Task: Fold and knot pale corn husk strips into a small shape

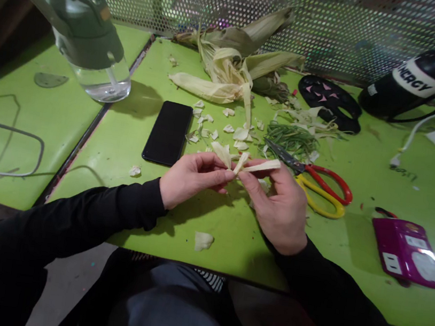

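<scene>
Between my hands, above the green table, are pale corn husk strips (262,166) fanning outward. My left hand (199,174) pinches their base between thumb and fingers. Meeting it from the other side, my right hand (276,203) grips the same strips near the base with its thumb and fingertips. Just beyond my right hand lie scissors (306,169) with one red and one yellow handle. Cut husk pieces (241,134) are scattered past my fingers, beside a heap of thin green strips (292,140). One more husk piece (203,241) rests near the table's front edge.
Dried corn husks (222,72) pile against the perforated metal panel (341,29). A black phone (168,133) lies left of centre, with a clear water bottle (95,54) behind it. To the right are a black bottle (411,77), a black flat object (330,100) and a purple socket box (411,252).
</scene>
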{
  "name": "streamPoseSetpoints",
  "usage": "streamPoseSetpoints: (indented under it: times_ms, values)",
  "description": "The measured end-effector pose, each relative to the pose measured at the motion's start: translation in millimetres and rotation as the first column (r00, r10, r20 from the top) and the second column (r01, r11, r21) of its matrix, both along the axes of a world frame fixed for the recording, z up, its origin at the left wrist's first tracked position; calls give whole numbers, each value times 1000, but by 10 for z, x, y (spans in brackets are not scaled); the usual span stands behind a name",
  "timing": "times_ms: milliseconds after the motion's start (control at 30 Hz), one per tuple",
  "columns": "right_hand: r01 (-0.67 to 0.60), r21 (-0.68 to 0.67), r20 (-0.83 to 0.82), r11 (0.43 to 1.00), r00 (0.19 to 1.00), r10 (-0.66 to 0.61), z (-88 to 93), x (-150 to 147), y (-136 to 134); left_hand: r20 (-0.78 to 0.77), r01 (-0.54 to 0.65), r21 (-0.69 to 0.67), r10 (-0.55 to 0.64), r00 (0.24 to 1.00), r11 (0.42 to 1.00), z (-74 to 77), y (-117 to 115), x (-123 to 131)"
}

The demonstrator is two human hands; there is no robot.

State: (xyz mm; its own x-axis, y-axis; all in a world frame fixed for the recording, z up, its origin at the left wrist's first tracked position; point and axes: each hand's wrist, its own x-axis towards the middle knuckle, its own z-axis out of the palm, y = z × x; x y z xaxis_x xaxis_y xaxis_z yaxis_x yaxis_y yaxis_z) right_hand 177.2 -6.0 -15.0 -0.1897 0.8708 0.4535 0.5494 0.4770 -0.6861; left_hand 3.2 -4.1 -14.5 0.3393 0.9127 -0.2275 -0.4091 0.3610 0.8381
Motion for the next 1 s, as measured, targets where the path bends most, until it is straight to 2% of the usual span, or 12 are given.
streamPoseSetpoints:
  times_ms: [133,233,333,633,833,1000]
  values:
    - [102,160,-81,982,993,-90,8,12,-4,-49,-45,4,45,998,999,-4,4,-16]
    - [29,258,78,966,996,-51,48,2,-20,-73,-58,22,59,996,998,-36,13,-30]
    - [-68,219,200,973,980,24,67,-26,-28,-82,-35,50,39,996,998,-73,18,-31]
    - [-32,152,139,988,990,11,59,-30,-25,-108,-14,119,27,994,993,-60,6,-24]
    - [-101,267,130,958,989,68,84,15,2,-92,-31,129,43,995,991,-38,14,-37]
    - [-68,294,137,954,990,28,73,25,5,-64,-67,124,76,995,990,-47,17,-38]
